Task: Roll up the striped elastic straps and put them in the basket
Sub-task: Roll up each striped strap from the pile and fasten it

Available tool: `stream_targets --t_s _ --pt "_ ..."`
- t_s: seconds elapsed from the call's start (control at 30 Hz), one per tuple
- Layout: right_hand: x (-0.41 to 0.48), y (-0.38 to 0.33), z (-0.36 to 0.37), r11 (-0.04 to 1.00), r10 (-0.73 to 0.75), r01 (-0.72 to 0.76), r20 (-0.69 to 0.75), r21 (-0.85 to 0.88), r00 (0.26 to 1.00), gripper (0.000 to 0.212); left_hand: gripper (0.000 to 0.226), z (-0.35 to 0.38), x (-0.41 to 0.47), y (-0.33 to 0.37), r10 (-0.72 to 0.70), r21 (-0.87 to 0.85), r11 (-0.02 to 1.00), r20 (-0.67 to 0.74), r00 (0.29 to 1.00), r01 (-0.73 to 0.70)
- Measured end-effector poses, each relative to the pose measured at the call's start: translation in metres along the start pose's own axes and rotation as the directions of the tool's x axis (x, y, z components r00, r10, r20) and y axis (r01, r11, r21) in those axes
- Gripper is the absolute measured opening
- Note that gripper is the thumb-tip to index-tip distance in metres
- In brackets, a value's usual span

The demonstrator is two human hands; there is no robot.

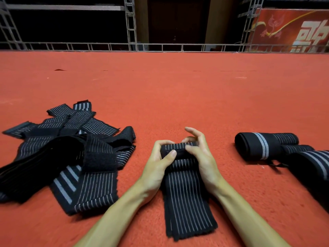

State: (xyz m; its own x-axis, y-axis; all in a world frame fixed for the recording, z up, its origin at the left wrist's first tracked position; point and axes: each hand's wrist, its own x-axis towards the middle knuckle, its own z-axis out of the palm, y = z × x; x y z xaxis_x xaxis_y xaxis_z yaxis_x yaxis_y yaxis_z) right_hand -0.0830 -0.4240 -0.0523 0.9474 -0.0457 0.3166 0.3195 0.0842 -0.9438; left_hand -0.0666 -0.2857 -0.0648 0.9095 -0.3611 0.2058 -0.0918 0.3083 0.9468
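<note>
Striped strap (187, 193) flat on the red carpet (178, 95), far end partly rolled. Left hand (156, 163) and right hand (201, 154) both curl round the roll, pinching its ends. Loose strap pile (71, 157) sits left, rolled straps (267, 146) right, both apart from it.

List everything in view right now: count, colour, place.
strap being rolled: one, black with pale stripes, centre; far end rolled, tail flat on the carpet.
loose straps: tangled pile, count unclear, black with grey stripes, left.
rolled straps: at least two, black with grey stripes, right.
carpet: one, red-orange, under everything.
metal truss: grey, along the far edge.
banner: one, red with white characters, top right.
basket: not in view.
hands: left hand grips the roll's left end; right hand grips its right end.
</note>
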Motion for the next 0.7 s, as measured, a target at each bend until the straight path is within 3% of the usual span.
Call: stream_targets --t_s 0.1,0.23,0.3,0.43,0.57,0.7 --pt "0.0004 0.0019 -0.0001 0.991 0.077 -0.084 -0.069 -0.105 0.995 0.042 0.036 -0.0009 -0.0011 -0.0009 0.036 0.005 0.999 0.036 0.999 -0.036" --pt "0.0002 0.0027 -0.0004 0.935 0.133 -0.164 -0.118 -0.313 0.984 0.065 0.026 -0.0010 0.0000 0.0011 0.047 -0.010 0.999 -0.004 0.999 -0.047" --pt "-0.0005 0.0026 -0.0008 0.921 0.129 -0.160 -0.110 -0.355 0.985 0.063 0.028 -0.0001 -0.0002 0.0029 0.046 -0.017 0.999 -0.011 0.999 -0.047" --pt "-0.0005 0.0046 0.0003 0.971 0.126 -0.135 -0.057 -0.195 0.990 0.014 0.047 0.0023 0.0004 0.0056 0.005 -0.058 0.998 0.039 0.999 -0.003" --pt "-0.0027 0.0038 -0.0006 0.993 0.114 -0.114 0.068 -0.009 0.991 0.028 0.044 0.0051 0.0016 0.0039 -0.065 -0.109 0.992 -0.076 0.995 0.056" --pt "-0.0030 -0.0020 -0.0042 0.981 0.080 -0.098 0.112 0.167 0.991 0.027 0.036 0.0061 0.0017 -0.0018 -0.055 -0.018 0.998 -0.083 0.995 0.054"
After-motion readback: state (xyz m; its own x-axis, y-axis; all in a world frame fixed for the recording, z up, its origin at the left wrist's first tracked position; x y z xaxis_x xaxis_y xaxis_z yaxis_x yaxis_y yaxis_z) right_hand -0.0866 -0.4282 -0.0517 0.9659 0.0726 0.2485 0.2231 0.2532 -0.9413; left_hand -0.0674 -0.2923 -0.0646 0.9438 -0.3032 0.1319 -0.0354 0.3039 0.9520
